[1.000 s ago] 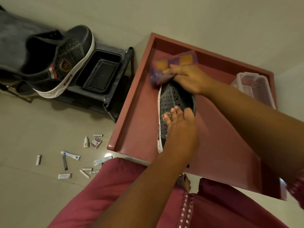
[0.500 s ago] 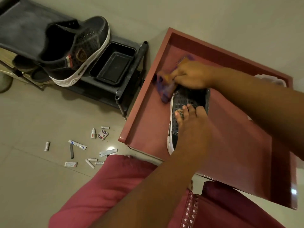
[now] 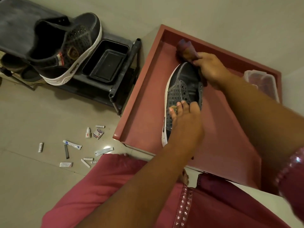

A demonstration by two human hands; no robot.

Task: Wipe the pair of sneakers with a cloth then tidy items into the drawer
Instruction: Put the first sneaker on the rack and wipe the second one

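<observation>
**Q:** One sneaker under both hands — where does it lie?

**A:** One dark sneaker (image 3: pixel 181 96) sits on the red tray top (image 3: pixel 144 102), centre-right of the frame, its long axis running from the toe at upper right down to the heel at lower centre. My left hand (image 3: pixel 185 122) holds it at mid-length, fingers curled over the collar and thumb on the side panel. My right hand (image 3: pixel 212 69) works above, at the toe end, pinching a bunched purple-and-orange cloth (image 3: pixel 186 49) against the toe cap.

**Q:** Which hand is nearer the part left to wipe?

**A:** My right, I judge; the cloth is already at the toe, so a stroke down the long axis toward my left hand looks like the natural next pass.

**Q:** Materials?

**A:** Stitched dark upper with a raised grid texture and eyelets, a smooth white rubber sole edge. The cloth is soft and crumpled.

**Q:** And around it?

**A:** Its pair, the second sneaker (image 3: pixel 65 51), rests tilted on a black rack (image 3: pixel 115 92) at upper left, beside a black plastic tub (image 3: pixel 105 61). Small tubes and packets (image 3: pixel 72 145) lie scattered on the tiled floor at lower left. A clear lidded box (image 3: pixel 261 83) sits at the tray's right edge.
</observation>
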